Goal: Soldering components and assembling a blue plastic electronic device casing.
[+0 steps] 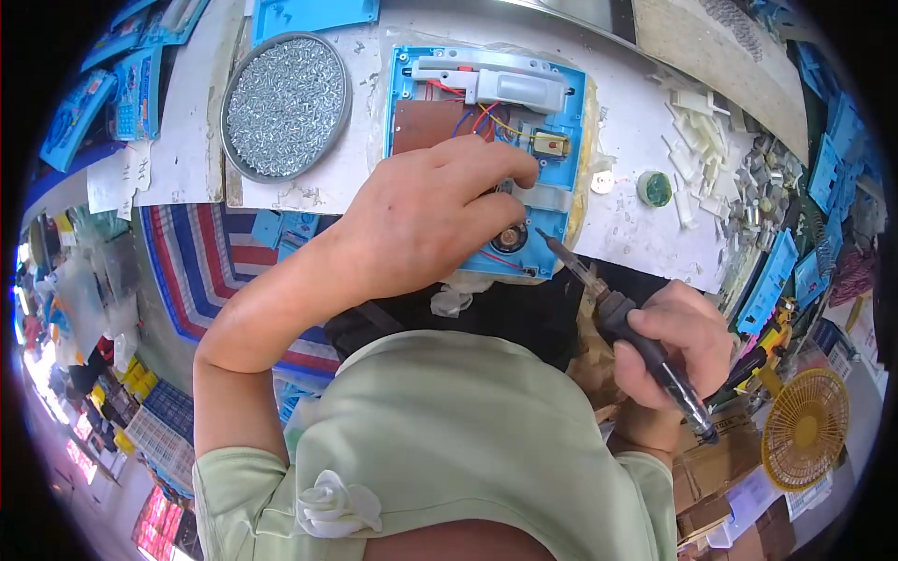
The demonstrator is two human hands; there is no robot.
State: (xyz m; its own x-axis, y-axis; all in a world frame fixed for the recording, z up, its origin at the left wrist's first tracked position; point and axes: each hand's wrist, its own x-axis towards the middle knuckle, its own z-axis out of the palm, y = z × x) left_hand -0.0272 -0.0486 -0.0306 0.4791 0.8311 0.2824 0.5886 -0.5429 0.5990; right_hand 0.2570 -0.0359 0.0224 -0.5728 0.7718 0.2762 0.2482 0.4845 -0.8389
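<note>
A blue plastic case (554,254) lies open-side up at the table's near edge. Inside it are a grey moulded part (524,89), a brown circuit board (416,126), coloured wires and a round black speaker (510,239). My left hand (435,210) reaches across the case with bent fingers, holding it; the index finger and thumb are a little apart beside the speaker. What lies under the palm is hidden. My right hand (678,341) is wrapped round a black power screwdriver (641,341), tilted, its thin tip beside the case's lower right corner.
A round grey tray (348,107) full of small screws stands left of the case. To the right are a small green-filled round container (655,189), white plastic strips (697,131) and metal pieces (758,187). Blue casings (136,98) pile at the upper left; a yellow fan (804,430) stands lower right.
</note>
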